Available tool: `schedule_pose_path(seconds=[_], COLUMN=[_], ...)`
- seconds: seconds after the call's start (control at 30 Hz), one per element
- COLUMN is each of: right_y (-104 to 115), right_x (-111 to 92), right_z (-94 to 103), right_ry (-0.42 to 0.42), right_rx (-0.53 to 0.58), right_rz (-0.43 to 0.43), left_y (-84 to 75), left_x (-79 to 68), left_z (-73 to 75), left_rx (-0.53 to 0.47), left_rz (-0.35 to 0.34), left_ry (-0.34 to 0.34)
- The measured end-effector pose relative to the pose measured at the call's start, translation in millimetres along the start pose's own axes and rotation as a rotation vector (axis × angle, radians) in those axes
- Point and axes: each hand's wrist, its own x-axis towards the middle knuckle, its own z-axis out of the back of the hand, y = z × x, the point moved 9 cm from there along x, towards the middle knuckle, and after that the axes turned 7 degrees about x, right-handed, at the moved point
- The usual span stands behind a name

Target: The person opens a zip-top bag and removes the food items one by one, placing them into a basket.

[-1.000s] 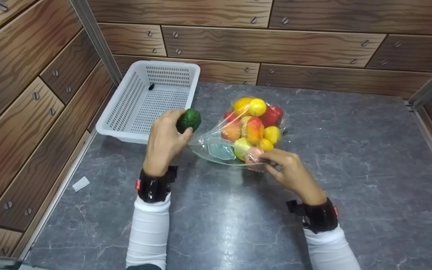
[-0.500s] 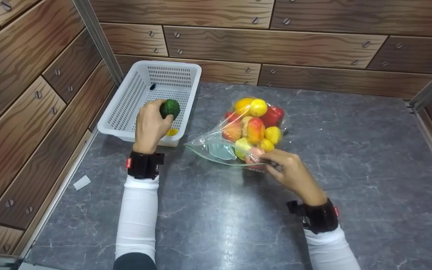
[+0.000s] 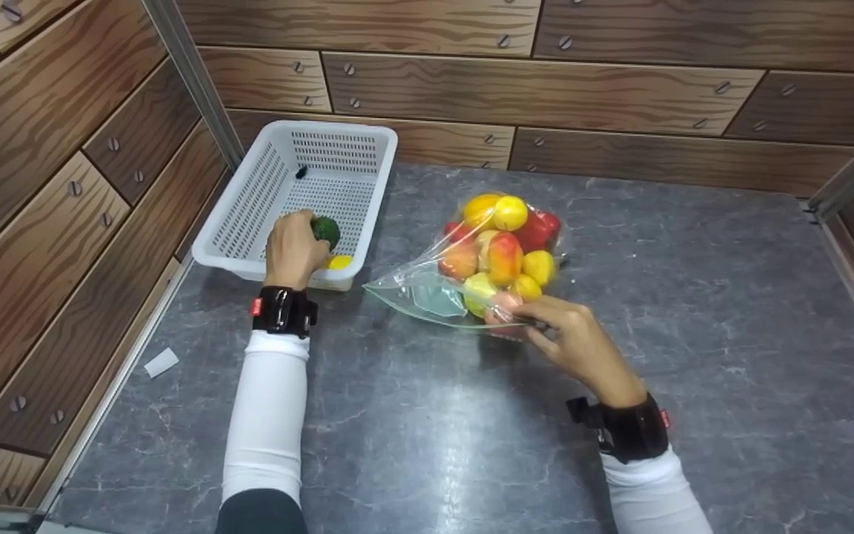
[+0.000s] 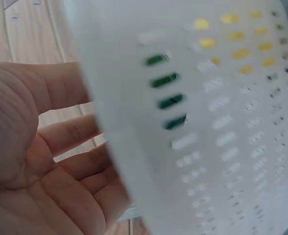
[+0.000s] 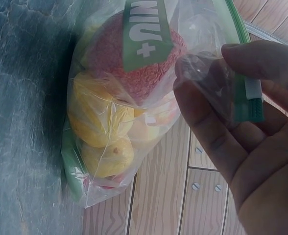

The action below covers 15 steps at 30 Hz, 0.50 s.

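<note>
Holding the dark green avocado (image 3: 327, 233), the left-hand grip (image 3: 294, 248) is down inside the white slotted basket (image 3: 338, 144), thumb and fingers curled round the fruit, and whether its underside touches the basket floor I can't tell. Over on the left wrist view, the fingers disappear behind the basket's pale wall, with green showing through one row of slots and yellow through others. That yellow belongs to a yellow fruit (image 3: 340, 262) tucked by the near wall, just beside the avocado and partly hidden.

Across to the right-hand grip (image 3: 574, 337), and here it's thumb and fingers pinching the clear film at one end of the mouth of the zip bag (image 3: 427, 298), the white slider (image 5: 253, 89) sitting right by the palm. What a load in there! A red-and-yellow mango (image 3: 505, 257) sits in the middle, a peach (image 3: 458, 259) beside it, a lemon (image 3: 510, 213) at the far end, a glossy red fruit (image 3: 537, 231) next to that. The mouth gapes toward the person.

Further out, a small black item (image 3: 301, 171) lies in the basket's far corner, and a white slip (image 3: 161, 363) rests on the grey marbled surface (image 3: 731, 334) near the left edge. Behind it all, walls (image 3: 471, 81) patterned like wooden planks.
</note>
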Motion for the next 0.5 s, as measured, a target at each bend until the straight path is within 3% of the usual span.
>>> schedule_pose_path(seconds=[0.33, 0.5], right_y=[-2, -2], right_x=[-1, -2], right_z=[-0.6, -0.5], right_ry=[0.004, 0.005], right_rx=[-0.003, -0.007], right_rz=[-0.012, -0.014], left_y=[15.1, 18.5], left_x=[3.4, 6.6], left_z=[-11.1, -16.9], left_rx=[0.096, 0.147], left_rz=[0.098, 0.107], left_ry=[0.033, 0.067])
